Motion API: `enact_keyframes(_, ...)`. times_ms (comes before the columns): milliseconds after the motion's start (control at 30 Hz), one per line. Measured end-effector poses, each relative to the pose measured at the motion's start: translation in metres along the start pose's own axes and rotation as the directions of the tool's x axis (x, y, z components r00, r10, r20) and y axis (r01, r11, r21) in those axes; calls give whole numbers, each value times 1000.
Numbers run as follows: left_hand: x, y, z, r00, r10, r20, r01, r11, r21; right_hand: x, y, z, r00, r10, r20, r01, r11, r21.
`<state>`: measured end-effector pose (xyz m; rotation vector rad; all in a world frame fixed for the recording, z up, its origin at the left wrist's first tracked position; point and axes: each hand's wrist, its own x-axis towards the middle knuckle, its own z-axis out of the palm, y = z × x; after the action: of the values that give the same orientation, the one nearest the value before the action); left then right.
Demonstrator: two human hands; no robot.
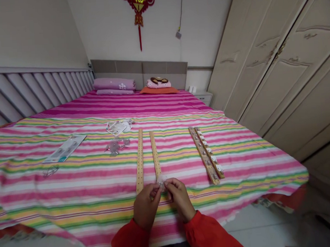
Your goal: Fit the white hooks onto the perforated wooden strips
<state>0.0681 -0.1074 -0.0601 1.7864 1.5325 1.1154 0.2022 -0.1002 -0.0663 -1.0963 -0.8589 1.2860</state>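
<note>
Pinched between both hands is a small clear plastic piece (pixel 161 179), blurred and partly hidden by fingers. My left hand (pixel 146 203) grips it from the left, and my right hand (pixel 180 197) closes on its other side. Just beyond the fingers lies a thin wooden strip (pixel 154 150), its near end covered by the piece and my hands. A second wooden strip with rows of holes (pixel 139 158) runs beside it on the left. On the right are two more strips, one carrying metal fittings (pixel 202 154) and one carrying white round parts (pixel 210 150).
A striped cloth (pixel 102 198) covers the bed. To the left lie a packaged card (pixel 67 148), loose wire-like rings (pixel 50 170), clear plastic bits (pixel 116 146) and small packets (pixel 119 127). Wardrobe doors (pixel 287 67) stand along the right side.
</note>
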Motion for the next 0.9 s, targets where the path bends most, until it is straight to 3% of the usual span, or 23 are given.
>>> enact_keyframes(133,-2,3,1,999,-48,-20,45,989,-140,16,-5,-9,1000,-9,19,10,1000,-20)
enact_keyframes(233,-6,-2,3,981,-194,10,189,941,-282,27,-10,-16,999,10,41,-7,998,-70)
enact_keyframes(400,-8,-19,17,858,-479,184,512,765,-390,33,-6,-17,994,62,88,-50,990,-132)
enact_keyframes(600,5,-26,26,689,-614,386,699,422,-578,40,12,-13,991,118,66,-108,985,-132)
enact_keyframes(700,9,-25,27,690,-585,426,692,361,-626,46,18,-15,992,110,66,-98,982,-163)
enact_keyframes(900,8,-28,32,721,-531,446,667,357,-654,52,23,-16,994,70,82,-51,976,-212)
